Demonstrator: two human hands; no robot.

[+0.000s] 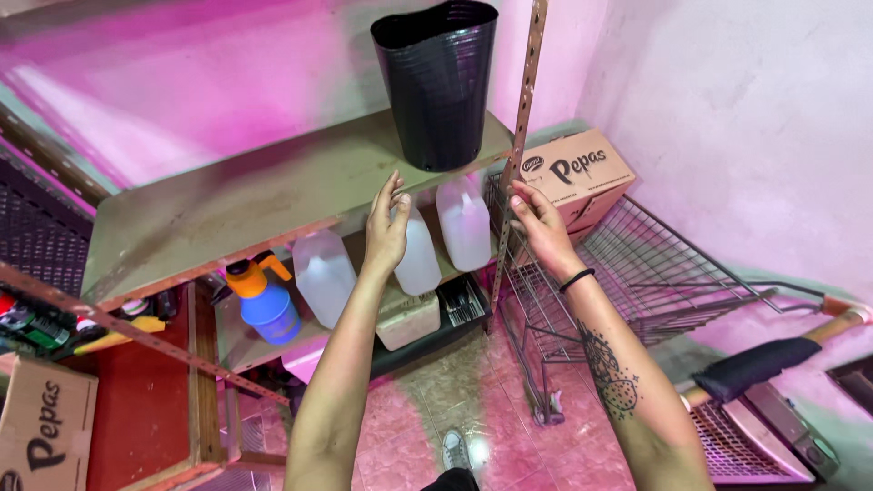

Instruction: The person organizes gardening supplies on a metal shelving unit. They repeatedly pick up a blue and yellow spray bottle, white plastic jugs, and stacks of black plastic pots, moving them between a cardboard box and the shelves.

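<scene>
Now both hands, left hand [386, 227] and right hand [538, 223], reach open-fingered toward the shelf [227, 209]

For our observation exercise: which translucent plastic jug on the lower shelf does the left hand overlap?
The middle translucent plastic jug; the left hand covers its upper edge, unlike both neighbours.

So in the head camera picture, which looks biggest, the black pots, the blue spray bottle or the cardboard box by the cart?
1. Stack of black pots, which looks biggest, though it also sits nearest the camera.
2. Cardboard box, partly hidden behind the shelf post.
3. Blue spray bottle, which looks smallest.
</scene>
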